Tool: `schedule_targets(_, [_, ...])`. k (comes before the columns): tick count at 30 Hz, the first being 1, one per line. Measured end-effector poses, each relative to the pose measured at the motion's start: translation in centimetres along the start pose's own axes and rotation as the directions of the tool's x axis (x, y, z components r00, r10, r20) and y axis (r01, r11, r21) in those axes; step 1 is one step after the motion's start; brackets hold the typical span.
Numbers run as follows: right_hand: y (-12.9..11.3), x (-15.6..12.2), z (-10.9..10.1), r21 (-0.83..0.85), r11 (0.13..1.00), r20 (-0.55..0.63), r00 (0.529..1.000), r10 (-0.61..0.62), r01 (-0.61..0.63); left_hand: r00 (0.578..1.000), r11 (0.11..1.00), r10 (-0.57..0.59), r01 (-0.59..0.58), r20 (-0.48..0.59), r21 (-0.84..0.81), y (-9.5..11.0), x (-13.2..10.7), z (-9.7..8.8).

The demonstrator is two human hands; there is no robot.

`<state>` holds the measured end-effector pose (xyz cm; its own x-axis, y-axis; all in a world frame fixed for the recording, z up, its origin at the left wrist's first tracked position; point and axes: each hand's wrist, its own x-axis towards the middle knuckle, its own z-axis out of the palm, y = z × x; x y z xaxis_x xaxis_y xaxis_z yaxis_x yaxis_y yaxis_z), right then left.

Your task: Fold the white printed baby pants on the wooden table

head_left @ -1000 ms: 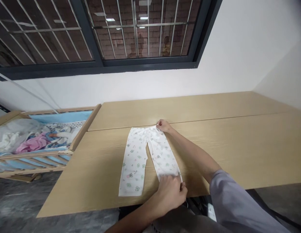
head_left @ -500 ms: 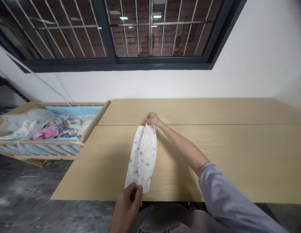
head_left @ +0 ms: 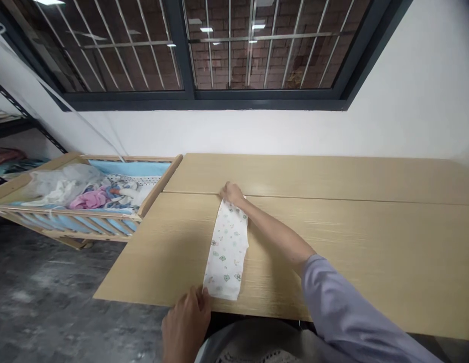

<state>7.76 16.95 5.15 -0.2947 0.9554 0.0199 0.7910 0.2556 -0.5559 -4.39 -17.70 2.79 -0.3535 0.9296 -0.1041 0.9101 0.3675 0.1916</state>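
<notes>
A small pair of white patterned trousers (head_left: pixel 226 249) lies on the wooden table (head_left: pixel 332 242), folded lengthwise so one leg covers the other. My right hand (head_left: pixel 231 193) reaches to the far end and pinches the waistband against the table. My left hand (head_left: pixel 187 322) is at the near table edge, fingers closed on the cuff corner of the trousers. A grey-lilac sleeve covers my right upper arm.
A wooden cot (head_left: pixel 83 194) with blue lining holds several heaped clothes to the left of the table. A barred window (head_left: pixel 204 50) spans the white wall behind. Grey stone floor lies to the left.
The trousers lay spread with both legs apart; both hands lifted the right leg over onto the left one. The folded garment now lies flat, and my left hand has shifted left.
</notes>
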Motion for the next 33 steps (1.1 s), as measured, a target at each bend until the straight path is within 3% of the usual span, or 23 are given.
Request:
schedule_targets(2, [-0.7,-2.7,0.1,-0.002,0.995,-0.002,0.995,-0.104,0.104,0.969,0.987,0.156,-0.159,-0.192,0.000,0.0,-0.5,-0.1])
schedule_targets(4, [-1.4,-6.2,0.7,0.003,0.955,0.054,0.953,-0.297,0.297,0.847,0.918,0.375,-0.395,-0.377,0.028,0.2,-1.0,0.2])
schedule_targets(5, [-1.7,-8.1,1.1,0.012,0.903,0.102,0.898,-0.428,0.429,0.772,0.869,0.467,-0.491,-0.432,0.062,0.3,-1.2,0.5])
schedule_targets(7, [-1.9,-12.0,2.0,0.051,0.749,0.206,0.727,-0.655,0.660,0.667,0.793,0.582,-0.593,-0.465,0.141,0.6,-1.4,1.4])
schedule_targets(10, [-1.4,-16.8,3.3,0.116,0.536,0.307,0.483,-0.820,0.836,0.600,0.738,0.665,-0.621,-0.446,0.265,0.7,-1.6,3.3])
schedule_targets(12, [-0.6,-18.8,4.0,0.137,0.451,0.326,0.389,-0.861,0.882,0.567,0.704,0.706,-0.625,-0.425,0.337,0.4,-1.7,4.3])
schedule_targets(13, [-0.2,-19.2,4.3,0.139,0.429,0.330,0.367,-0.870,0.892,0.554,0.689,0.722,-0.627,-0.413,0.363,0.3,-1.8,4.5])
schedule_targets(14, [0.2,-19.4,4.5,0.137,0.424,0.334,0.361,-0.870,0.895,0.548,0.679,0.733,-0.629,-0.403,0.380,0.1,-1.9,4.7])
schedule_targets(16, [1.2,-18.6,4.9,0.119,0.462,0.349,0.399,-0.848,0.879,0.555,0.668,0.744,-0.631,-0.372,0.394,-0.1,-2.0,4.7])
schedule_targets(23, [5.6,-8.8,4.1,-0.050,0.730,0.376,0.690,-0.618,0.681,0.585,0.646,0.759,-0.624,-0.286,0.439,-0.6,-1.9,4.7])
schedule_targets(25, [6.9,-5.8,3.5,-0.101,0.772,0.348,0.749,-0.564,0.628,0.584,0.643,0.761,-0.623,-0.282,0.445,-0.6,-1.9,4.8])
schedule_targets(29, [8.6,-1.7,2.4,-0.134,0.798,0.336,0.784,-0.522,0.588,0.582,0.644,0.761,-0.627,-0.286,0.438,-0.5,-2.0,4.6])
schedule_targets(33, [8.8,-0.3,1.9,-0.137,0.795,0.353,0.779,-0.518,0.591,0.590,0.650,0.756,-0.623,-0.286,0.435,-0.4,-2.1,4.6])
